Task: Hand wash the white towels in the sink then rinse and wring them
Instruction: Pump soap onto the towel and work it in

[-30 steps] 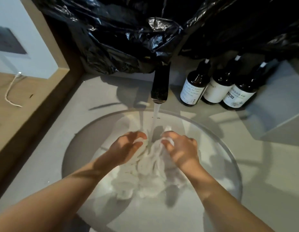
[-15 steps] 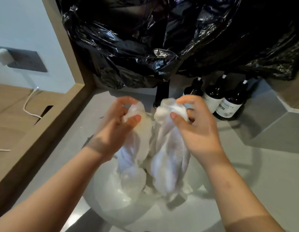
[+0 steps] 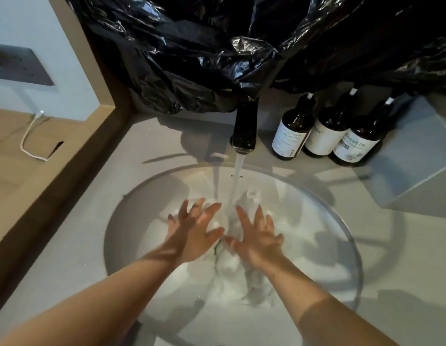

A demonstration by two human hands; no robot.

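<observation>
Overhead, crumpled black plastic sheeting (image 3: 217,46) hangs across the whole back of the view. Grey countertop (image 3: 167,146) below it, with a round sink (image 3: 343,221) set into it. Both bare forearms reach in from the near edge and converge over the bowl. White towels (image 3: 228,269) lie bunched and wet in the bottom of the sink, mostly under and between the wrists. Left hand (image 3: 194,233) is palm down, fingers straight and fanned wide over the cloth, gripping nothing. Right hand (image 3: 256,236) is the same: flat, fingers splayed, thumb turned inward close to the left thumb, holding nothing. Whether the palms press on the towels or hang just above them cannot be told. Three dark bottles (image 3: 326,136) with pale labels stand in a row at the back right. Dark tap spout (image 3: 244,128) is just left of them. Water stream (image 3: 238,176) falls from it between the two hands onto the towels. Thin white cable (image 3: 29,138) lies on the wooden ledge, far left.
</observation>
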